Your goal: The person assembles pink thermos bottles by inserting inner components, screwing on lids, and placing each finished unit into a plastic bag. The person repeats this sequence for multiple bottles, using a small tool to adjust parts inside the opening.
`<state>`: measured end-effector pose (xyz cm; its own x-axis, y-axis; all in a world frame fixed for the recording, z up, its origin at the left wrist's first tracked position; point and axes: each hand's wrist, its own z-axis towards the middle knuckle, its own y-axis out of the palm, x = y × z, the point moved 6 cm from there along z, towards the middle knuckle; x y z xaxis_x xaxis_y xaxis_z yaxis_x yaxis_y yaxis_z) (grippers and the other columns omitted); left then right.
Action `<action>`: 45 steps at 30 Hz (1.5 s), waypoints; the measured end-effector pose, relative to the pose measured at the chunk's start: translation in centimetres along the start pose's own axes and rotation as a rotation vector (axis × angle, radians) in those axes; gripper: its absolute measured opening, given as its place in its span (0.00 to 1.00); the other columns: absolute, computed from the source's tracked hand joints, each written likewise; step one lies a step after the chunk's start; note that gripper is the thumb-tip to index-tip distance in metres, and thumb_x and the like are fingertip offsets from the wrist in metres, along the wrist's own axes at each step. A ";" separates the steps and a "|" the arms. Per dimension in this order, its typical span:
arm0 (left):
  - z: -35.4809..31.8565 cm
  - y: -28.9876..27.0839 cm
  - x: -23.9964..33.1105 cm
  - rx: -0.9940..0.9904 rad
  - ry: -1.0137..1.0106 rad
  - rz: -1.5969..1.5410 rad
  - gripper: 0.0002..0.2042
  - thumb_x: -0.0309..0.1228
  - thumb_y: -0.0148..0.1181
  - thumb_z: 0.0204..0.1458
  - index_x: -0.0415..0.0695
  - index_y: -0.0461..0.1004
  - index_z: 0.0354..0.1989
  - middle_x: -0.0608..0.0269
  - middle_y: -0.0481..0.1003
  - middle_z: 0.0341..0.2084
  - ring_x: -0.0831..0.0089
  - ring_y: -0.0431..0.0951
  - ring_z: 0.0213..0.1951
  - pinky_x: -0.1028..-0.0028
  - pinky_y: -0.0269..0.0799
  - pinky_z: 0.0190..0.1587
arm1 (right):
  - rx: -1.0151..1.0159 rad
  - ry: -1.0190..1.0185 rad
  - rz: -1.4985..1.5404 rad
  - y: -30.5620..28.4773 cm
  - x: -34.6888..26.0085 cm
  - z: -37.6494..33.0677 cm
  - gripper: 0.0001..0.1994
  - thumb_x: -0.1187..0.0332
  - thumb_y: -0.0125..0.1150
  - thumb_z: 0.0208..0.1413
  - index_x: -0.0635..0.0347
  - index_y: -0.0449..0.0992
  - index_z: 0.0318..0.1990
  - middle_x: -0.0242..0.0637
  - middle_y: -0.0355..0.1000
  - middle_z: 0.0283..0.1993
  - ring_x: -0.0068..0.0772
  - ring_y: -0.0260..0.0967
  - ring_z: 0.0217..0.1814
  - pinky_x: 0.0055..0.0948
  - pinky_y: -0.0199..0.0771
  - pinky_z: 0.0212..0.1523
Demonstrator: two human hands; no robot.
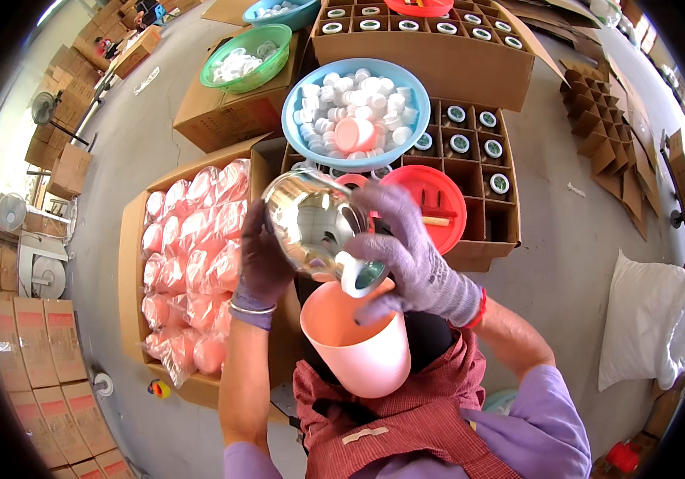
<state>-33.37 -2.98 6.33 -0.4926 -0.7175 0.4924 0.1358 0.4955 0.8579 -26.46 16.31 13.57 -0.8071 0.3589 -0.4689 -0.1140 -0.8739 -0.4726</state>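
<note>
Steel vacuum-flask body (306,219) held tilted at chest height, above a pink plastic sleeve (358,339)

Left hand (262,259) in a dark glove closed around the flask's side; right hand (410,251) in a grey glove, fingers closed on a white part (353,274) at the flask's lower end. Pink sleeve sits open-mouthed on the lap. Blue basin (356,114): white caps, one pink lid. Divided carton (486,199): capped flasks in cells, a red lid (430,203) lying on top. Left carton (131,271): bagged pink sleeves (191,247). Green basket (246,57): white parts
</note>
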 end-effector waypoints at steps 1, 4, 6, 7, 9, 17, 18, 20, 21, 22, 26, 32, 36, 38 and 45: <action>-0.8 0.4 0.8 0.003 0.041 0.162 0.30 0.52 0.40 0.66 0.41 0.60 0.67 0.55 0.66 0.64 0.61 0.66 0.64 0.57 0.59 0.69 | -0.073 0.082 0.174 0.3 0.2 -1.2 0.42 0.30 0.61 0.45 0.54 0.70 0.59 0.55 0.54 0.68 0.60 0.54 0.70 0.58 0.53 0.69; -3.7 0.1 2.8 0.131 0.269 0.647 0.30 0.45 0.50 0.61 0.37 0.60 0.66 0.53 0.66 0.62 0.64 0.65 0.64 0.64 0.57 0.68 | -0.145 0.365 0.415 -0.2 0.8 -5.7 0.46 0.32 0.61 0.48 0.62 0.65 0.64 0.55 0.54 0.69 0.56 0.54 0.71 0.46 0.56 0.70; -6.4 1.2 3.0 0.136 0.323 0.957 0.34 0.43 0.58 0.54 0.36 0.59 0.66 0.52 0.67 0.61 0.64 0.65 0.63 0.67 0.56 0.68 | -0.104 0.503 0.475 -0.6 0.4 -9.2 0.43 0.38 0.63 0.53 0.67 0.63 0.64 0.56 0.56 0.67 0.57 0.55 0.71 0.46 0.56 0.70; -8.1 1.8 2.9 0.135 0.314 1.033 0.38 0.41 0.63 0.49 0.36 0.57 0.67 0.52 0.67 0.60 0.63 0.66 0.62 0.67 0.54 0.68 | -0.137 0.506 0.419 -0.7 -0.7 -11.0 0.41 0.42 0.62 0.54 0.68 0.63 0.64 0.56 0.57 0.66 0.58 0.56 0.70 0.46 0.56 0.69; -11.7 0.7 1.6 0.196 0.285 1.039 0.40 0.41 0.65 0.48 0.36 0.56 0.68 0.52 0.65 0.62 0.62 0.65 0.63 0.66 0.55 0.68 | -0.217 0.505 0.320 -0.6 -3.8 -15.0 0.37 0.46 0.62 0.56 0.68 0.63 0.63 0.57 0.59 0.65 0.59 0.58 0.68 0.48 0.57 0.68; -25.4 -7.6 -5.0 0.513 0.146 0.766 0.32 0.47 0.48 0.64 0.44 0.49 0.72 0.54 0.61 0.67 0.62 0.63 0.67 0.60 0.57 0.69 | -0.078 0.297 0.485 4.2 -10.9 -12.7 0.30 0.46 0.53 0.61 0.63 0.69 0.59 0.56 0.60 0.63 0.60 0.61 0.64 0.55 0.57 0.66; -25.9 -9.4 -5.3 0.458 0.154 0.617 0.30 0.46 0.46 0.65 0.45 0.50 0.72 0.56 0.60 0.68 0.63 0.62 0.67 0.60 0.57 0.69 | -0.099 0.351 0.537 4.8 -10.7 -10.8 0.30 0.48 0.54 0.61 0.64 0.68 0.61 0.55 0.59 0.64 0.59 0.59 0.66 0.52 0.56 0.67; -26.4 -13.2 -6.4 0.342 0.147 0.301 0.26 0.44 0.41 0.68 0.47 0.52 0.71 0.58 0.60 0.68 0.63 0.61 0.68 0.58 0.57 0.69 | -0.137 0.379 0.759 6.6 -9.4 -6.9 0.32 0.52 0.57 0.59 0.66 0.64 0.64 0.54 0.58 0.65 0.57 0.55 0.70 0.46 0.54 0.69; -28.0 -16.2 -7.0 0.455 0.152 0.453 0.26 0.43 0.43 0.67 0.45 0.56 0.70 0.58 0.62 0.67 0.63 0.63 0.67 0.57 0.60 0.68 | -0.187 0.390 0.831 7.3 -9.1 -5.4 0.36 0.55 0.63 0.54 0.66 0.60 0.66 0.53 0.58 0.65 0.56 0.55 0.70 0.43 0.53 0.70; -28.5 -17.8 -6.6 0.455 0.143 0.514 0.24 0.38 0.45 0.67 0.43 0.57 0.69 0.57 0.63 0.66 0.63 0.64 0.66 0.57 0.61 0.68 | -0.227 0.329 0.941 7.6 -8.6 -4.0 0.45 0.52 0.74 0.47 0.65 0.59 0.68 0.50 0.57 0.68 0.52 0.57 0.71 0.45 0.56 0.69; -27.2 -19.6 -5.3 0.323 0.109 1.048 0.23 0.33 0.49 0.65 0.42 0.59 0.67 0.56 0.64 0.64 0.63 0.66 0.63 0.59 0.65 0.65 | -0.274 0.243 0.845 8.5 -8.2 -2.3 0.46 0.57 0.79 0.43 0.63 0.59 0.68 0.47 0.60 0.66 0.47 0.59 0.69 0.40 0.59 0.68; -24.1 -19.8 -5.3 0.446 0.058 0.816 0.23 0.34 0.53 0.62 0.41 0.62 0.64 0.55 0.67 0.59 0.63 0.70 0.58 0.60 0.67 0.60 | -0.272 0.309 0.919 9.0 -7.8 -1.8 0.43 0.61 0.78 0.44 0.62 0.60 0.67 0.43 0.64 0.64 0.42 0.62 0.66 0.38 0.62 0.66; -22.8 -18.9 -5.0 0.474 0.035 0.802 0.23 0.35 0.56 0.60 0.40 0.64 0.62 0.55 0.69 0.55 0.62 0.72 0.54 0.61 0.69 0.57 | -0.185 0.345 0.947 8.9 -7.4 -2.1 0.44 0.60 0.75 0.47 0.61 0.57 0.70 0.44 0.63 0.65 0.42 0.60 0.69 0.39 0.60 0.68; -22.2 -18.2 -4.6 0.480 0.022 0.811 0.23 0.36 0.57 0.59 0.40 0.65 0.61 0.55 0.70 0.54 0.62 0.73 0.52 0.61 0.70 0.55 | -0.104 0.353 0.959 8.9 -7.4 -2.1 0.44 0.61 0.75 0.47 0.61 0.57 0.70 0.45 0.63 0.65 0.43 0.60 0.69 0.39 0.60 0.67; -18.7 -8.4 1.6 0.462 -0.029 1.121 0.24 0.38 0.62 0.55 0.39 0.69 0.57 0.54 0.74 0.47 0.62 0.77 0.46 0.63 0.73 0.50 | 0.043 0.280 0.618 6.1 -6.5 -3.5 0.41 0.63 0.73 0.50 0.63 0.57 0.69 0.50 0.58 0.65 0.51 0.58 0.68 0.41 0.61 0.66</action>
<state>-19.23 -17.50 2.63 -0.3182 0.2300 0.9197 0.1824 0.9669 -0.1787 -19.86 9.77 11.12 -0.5516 -0.1442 -0.8215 0.2925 -0.9558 -0.0287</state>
